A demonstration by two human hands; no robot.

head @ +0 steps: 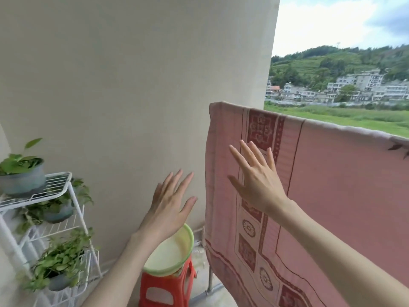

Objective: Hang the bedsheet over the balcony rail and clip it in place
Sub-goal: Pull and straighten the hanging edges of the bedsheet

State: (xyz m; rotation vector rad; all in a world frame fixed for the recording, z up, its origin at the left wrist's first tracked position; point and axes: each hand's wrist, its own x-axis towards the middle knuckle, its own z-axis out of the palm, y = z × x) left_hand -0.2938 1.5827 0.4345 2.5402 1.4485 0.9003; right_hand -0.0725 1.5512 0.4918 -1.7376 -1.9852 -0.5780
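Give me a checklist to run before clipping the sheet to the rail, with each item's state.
1. Bedsheet draped over the balcony rail: ok, its top edge folds over the rail.
2. Sheet lying flat: ok on the part in view, no big bunching.
3. Left hand free: ok, open and empty, in front of the wall.
4. Right hand free: ok, open with fingers spread in front of the sheet; contact cannot tell.
5. Clips ready: not ok, none seen on the sheet or in either hand.
6. Green basin on the red stool holding clips: cannot tell.

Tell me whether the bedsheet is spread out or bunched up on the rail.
Spread out: the bedsheet hangs flat, its patterned border showing.
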